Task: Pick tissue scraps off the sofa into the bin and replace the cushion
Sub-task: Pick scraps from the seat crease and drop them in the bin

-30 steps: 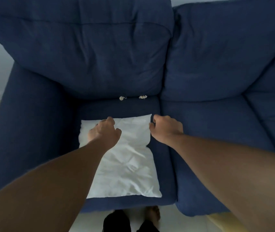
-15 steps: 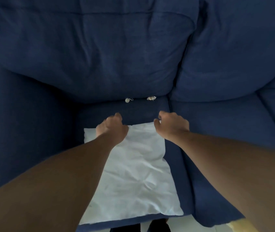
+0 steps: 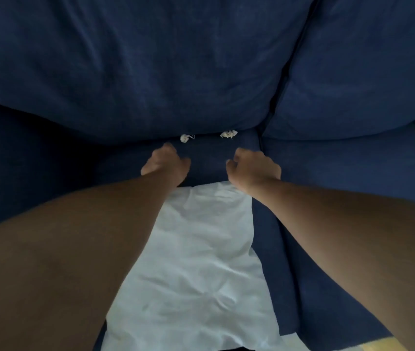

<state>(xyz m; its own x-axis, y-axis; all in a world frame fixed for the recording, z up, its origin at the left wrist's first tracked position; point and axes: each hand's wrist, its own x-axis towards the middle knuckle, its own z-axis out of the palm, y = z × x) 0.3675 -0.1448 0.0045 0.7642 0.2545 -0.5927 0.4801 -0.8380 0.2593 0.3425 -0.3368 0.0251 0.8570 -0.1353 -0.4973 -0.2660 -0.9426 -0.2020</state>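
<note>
Two small crumpled white tissue scraps lie in the crease where the seat meets the back cushion: the left tissue scrap [image 3: 185, 138] and the right tissue scrap [image 3: 228, 134]. My left hand [image 3: 166, 163] hovers just short of the left scrap, fingers loosely curled and holding nothing. My right hand [image 3: 254, 167] is just below the right scrap, thumb and fingers slightly apart, also holding nothing. The white cushion [image 3: 196, 254] lies flat on the blue seat under my forearms; my right wrist overlaps its far corner. The bin is out of view.
The dark blue sofa back cushion [image 3: 135, 67] fills the top, with a second back cushion [image 3: 368, 72] to the right and a seam [image 3: 261, 145] between the seats. A yellow patch [image 3: 381, 345] shows at the lower right corner.
Both hands have let go of the white cushion's far edge and moved forward toward the two scraps. The camera has leaned in closer to the sofa.
</note>
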